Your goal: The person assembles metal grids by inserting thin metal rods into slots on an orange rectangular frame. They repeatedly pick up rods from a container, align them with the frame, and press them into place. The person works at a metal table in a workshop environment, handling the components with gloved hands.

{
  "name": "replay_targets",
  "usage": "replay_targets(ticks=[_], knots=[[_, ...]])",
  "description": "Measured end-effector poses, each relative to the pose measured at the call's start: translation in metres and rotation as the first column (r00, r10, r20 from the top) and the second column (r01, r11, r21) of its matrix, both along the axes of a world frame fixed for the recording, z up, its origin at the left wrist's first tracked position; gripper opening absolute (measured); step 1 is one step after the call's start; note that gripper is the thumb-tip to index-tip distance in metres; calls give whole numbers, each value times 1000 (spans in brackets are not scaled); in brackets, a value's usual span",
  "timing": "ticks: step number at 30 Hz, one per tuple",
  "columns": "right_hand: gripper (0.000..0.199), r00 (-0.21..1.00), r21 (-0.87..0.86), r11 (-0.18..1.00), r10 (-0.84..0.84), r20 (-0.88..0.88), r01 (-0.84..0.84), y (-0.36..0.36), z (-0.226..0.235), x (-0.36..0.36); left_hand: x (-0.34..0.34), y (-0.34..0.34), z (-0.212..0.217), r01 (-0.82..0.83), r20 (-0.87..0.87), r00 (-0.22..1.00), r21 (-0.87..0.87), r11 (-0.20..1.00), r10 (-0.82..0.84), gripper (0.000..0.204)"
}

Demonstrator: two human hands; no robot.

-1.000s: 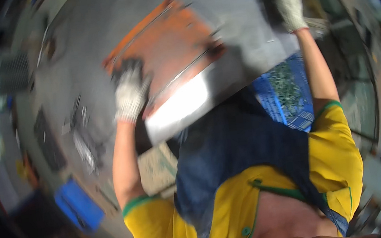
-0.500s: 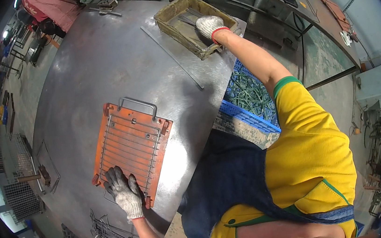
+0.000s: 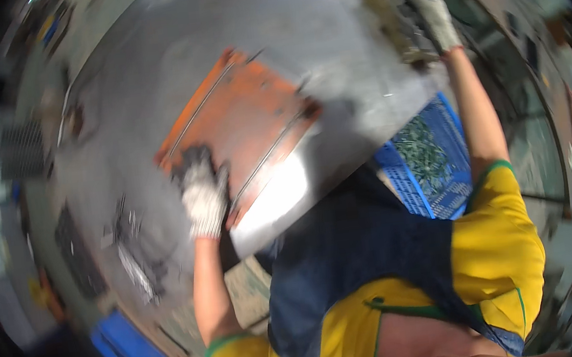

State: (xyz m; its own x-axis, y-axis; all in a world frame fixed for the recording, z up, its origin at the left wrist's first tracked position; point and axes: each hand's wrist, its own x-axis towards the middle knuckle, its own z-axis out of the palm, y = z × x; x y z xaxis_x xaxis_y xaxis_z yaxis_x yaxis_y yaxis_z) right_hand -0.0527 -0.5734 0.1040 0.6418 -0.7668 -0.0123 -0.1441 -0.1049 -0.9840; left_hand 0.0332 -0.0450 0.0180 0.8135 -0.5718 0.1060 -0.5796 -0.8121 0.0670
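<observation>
My left hand (image 3: 203,191), in a dark-palmed white knit glove, rests with fingers apart on the near left part of an orange metal plate (image 3: 240,113). Two rods (image 3: 263,160) run along the plate's sides; its thin crosswires are lost in the blur. My right hand (image 3: 433,17), gloved alike, reaches into a dull yellow-brown open tray (image 3: 383,5) at the far right. Motion smears its fingers, so whatever they touch or hold cannot be made out.
Both plate and tray lie on a grey metal table (image 3: 311,27). Loose bent metal pieces (image 3: 133,259) lie at its left edge. Below the right edge sits a blue crate (image 3: 405,175) of green strips. A blue bin (image 3: 129,348) stands low at the left.
The whole view has swung and blurred, so the plate and tray show higher and further right. My left hand stays on the plate, and my right hand stays at the tray.
</observation>
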Motion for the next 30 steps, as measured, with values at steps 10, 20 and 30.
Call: replay_targets(ticks=[10,20,30], knots=[[35,359,-97,353,825,-437,-931,313,-63,53,-4,40,19,-96,183,978,-36,995,101,30],[49,427,-296,309,708,-563,-904,378,-124,84,13,31,19,-128,120,984,-64,990,135,38],[37,458,-419,243,698,-550,-875,389,-86,69,21,31,9,-34,144,989,38,999,28,40]])
